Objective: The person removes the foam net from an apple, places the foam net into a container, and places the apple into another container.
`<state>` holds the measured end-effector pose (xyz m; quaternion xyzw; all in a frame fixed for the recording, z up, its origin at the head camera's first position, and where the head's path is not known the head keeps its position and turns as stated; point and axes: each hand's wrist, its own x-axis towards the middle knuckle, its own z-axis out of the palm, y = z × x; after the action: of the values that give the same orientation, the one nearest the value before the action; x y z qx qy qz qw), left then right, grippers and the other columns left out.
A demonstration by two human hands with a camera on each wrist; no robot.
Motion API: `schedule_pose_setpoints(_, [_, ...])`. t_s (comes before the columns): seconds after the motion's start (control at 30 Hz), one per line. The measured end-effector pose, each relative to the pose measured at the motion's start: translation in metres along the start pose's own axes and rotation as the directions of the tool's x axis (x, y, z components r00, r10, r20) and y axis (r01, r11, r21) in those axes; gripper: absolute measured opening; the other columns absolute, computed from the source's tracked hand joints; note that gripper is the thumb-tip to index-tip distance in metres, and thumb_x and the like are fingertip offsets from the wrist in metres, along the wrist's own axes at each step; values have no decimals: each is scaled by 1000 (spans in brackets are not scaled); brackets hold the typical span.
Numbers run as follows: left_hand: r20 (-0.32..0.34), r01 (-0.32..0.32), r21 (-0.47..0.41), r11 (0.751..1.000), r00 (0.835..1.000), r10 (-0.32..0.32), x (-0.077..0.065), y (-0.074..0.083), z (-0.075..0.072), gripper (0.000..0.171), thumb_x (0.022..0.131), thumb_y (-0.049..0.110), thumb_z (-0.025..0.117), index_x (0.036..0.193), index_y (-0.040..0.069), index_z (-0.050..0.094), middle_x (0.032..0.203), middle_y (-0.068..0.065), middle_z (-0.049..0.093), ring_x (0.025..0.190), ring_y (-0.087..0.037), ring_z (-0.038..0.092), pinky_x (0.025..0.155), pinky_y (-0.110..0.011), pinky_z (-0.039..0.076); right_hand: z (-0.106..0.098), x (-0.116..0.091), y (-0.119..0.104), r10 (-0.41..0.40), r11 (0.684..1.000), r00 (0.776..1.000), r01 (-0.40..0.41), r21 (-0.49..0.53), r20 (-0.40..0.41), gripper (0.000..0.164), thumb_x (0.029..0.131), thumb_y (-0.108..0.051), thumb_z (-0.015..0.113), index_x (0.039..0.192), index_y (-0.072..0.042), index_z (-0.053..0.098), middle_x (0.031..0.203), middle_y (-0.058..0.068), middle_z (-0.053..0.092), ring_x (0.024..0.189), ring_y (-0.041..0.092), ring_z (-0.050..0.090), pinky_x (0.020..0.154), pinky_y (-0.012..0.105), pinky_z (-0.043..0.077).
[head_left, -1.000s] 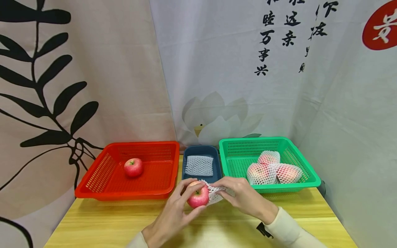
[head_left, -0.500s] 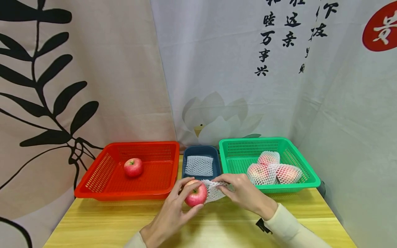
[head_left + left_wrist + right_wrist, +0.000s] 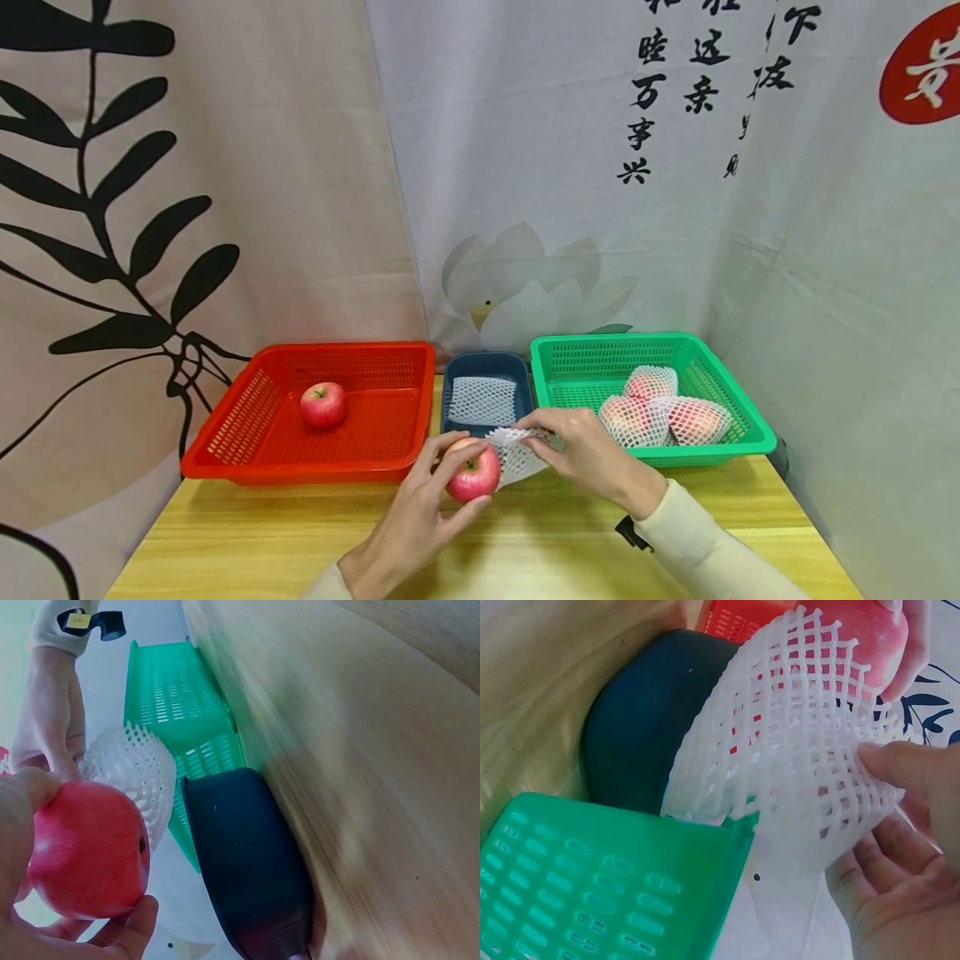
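Observation:
My left hand [image 3: 420,508] grips a red apple [image 3: 474,472] above the front of the table, thumb below and fingers over the top. Close beside the apple, a white foam net sleeve [image 3: 519,458] spreads open, its toothed edge facing the fruit. My right hand [image 3: 588,458] pinches this sleeve by its upper right part. In the right wrist view the thumb presses on the mesh [image 3: 795,750], with the other fingers behind it. The left wrist view has the apple [image 3: 94,851] in front of the sleeve's rim [image 3: 139,769], which it partly hides.
A red basket [image 3: 300,475] at left holds one bare apple [image 3: 323,405]. Behind the hands, a dark blue tray [image 3: 487,360] contains flat foam net sleeves [image 3: 482,401]. The green basket [image 3: 585,343] at right bears three net-wrapped apples [image 3: 697,419]. A printed cloth [image 3: 525,167] hangs behind.
The apple and left hand have shifted slightly left. My right hand has risen a little, and the sleeve, earlier against the apple's right side, now stands more open beside it.

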<state>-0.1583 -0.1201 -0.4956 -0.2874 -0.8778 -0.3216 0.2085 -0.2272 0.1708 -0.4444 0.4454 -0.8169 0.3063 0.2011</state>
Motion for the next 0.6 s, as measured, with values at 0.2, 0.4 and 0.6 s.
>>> schedule_pose_setpoints(0.2, [-10, -5, 13, 1000, 1000, 5, 0, 0, 1, 78, 95, 27, 101, 163, 31, 63, 160, -11, 58, 134, -28, 71, 96, -32, 73, -2, 5, 1, 9, 1000, 1000, -9, -5, 3, 23, 98, 2, 91, 118, -6, 86, 109, 4, 89, 92, 10, 83, 77, 18, 67])
schedule_pose_setpoints(0.4, [-3, 2, 8, 1000, 1000, -2, -1, 0, 0, 77, 95, 28, 100, 163, 31, 63, 160, -10, 59, 134, -28, 71, 97, -33, 73, -4, 12, 1, 30, 999, 1000, -30, -32, 0, 21, 100, -1, 91, 119, -7, 86, 111, 4, 89, 94, 12, 85, 81, 21, 69])
schedule_pose_setpoints(0.6, [-4, -5, 7, 1000, 1000, 5, -1, 0, 0, 76, 96, 28, 100, 162, 30, 63, 160, -12, 60, 134, -29, 71, 97, -34, 73, -6, 20, 2, 39, 998, 999, -39, -50, 8, 20, 100, -2, 91, 119, -6, 86, 111, 5, 89, 95, 13, 86, 83, 22, 70])
